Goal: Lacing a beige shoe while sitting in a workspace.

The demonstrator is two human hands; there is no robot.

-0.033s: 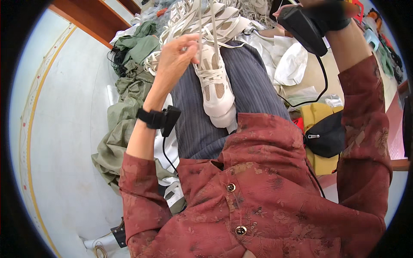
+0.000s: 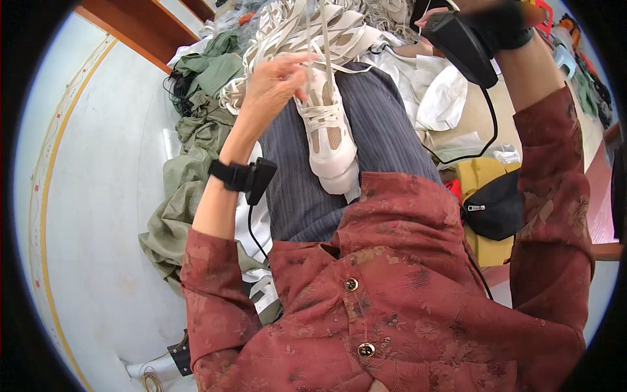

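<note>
A white and beige lace-up sneaker (image 2: 324,140) lies on my lap between my thighs, toe toward me. Its loose laces (image 2: 326,39) run up out of the top of the view. By the sneaker's upper end is my left hand (image 2: 274,81), fingers apart and somewhat blurred, with one lace passing at the fingertips; no firm grip on it shows. My right forearm (image 2: 532,75) reaches to the top right. Only a sliver of my right hand (image 2: 480,4) shows at the upper edge, so its fingers are hidden.
A heap of similar pale shoes with laces (image 2: 287,39) lies beyond my knees. Green cloth (image 2: 176,196) is on my left, white sheeting (image 2: 444,98) on the right. A yellow and black bag-like item (image 2: 490,202) sits by my right side. Black cables (image 2: 490,124) hang from the wrist devices.
My left hand has shifted slightly to the right, its fingers coming across the lace. The sneaker and my right arm look unchanged.
</note>
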